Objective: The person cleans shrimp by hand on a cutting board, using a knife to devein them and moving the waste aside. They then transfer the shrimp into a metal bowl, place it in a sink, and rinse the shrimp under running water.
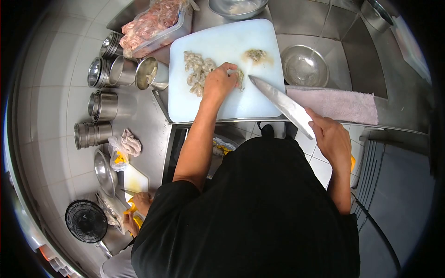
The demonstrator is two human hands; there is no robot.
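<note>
Steel chef's knife (280, 103) gripped by our right hand (331, 139), left hand (221, 82) curled at a shrimp (240, 80) — pinch unclear — we risk a cut if its slick flesh slides.

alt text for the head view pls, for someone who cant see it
A person's right hand holds a large knife, its tip over a white cutting board where the left hand is beside greyish pieces, probably shrimp. To the right, water runs into a metal bowl in a sink.
</note>
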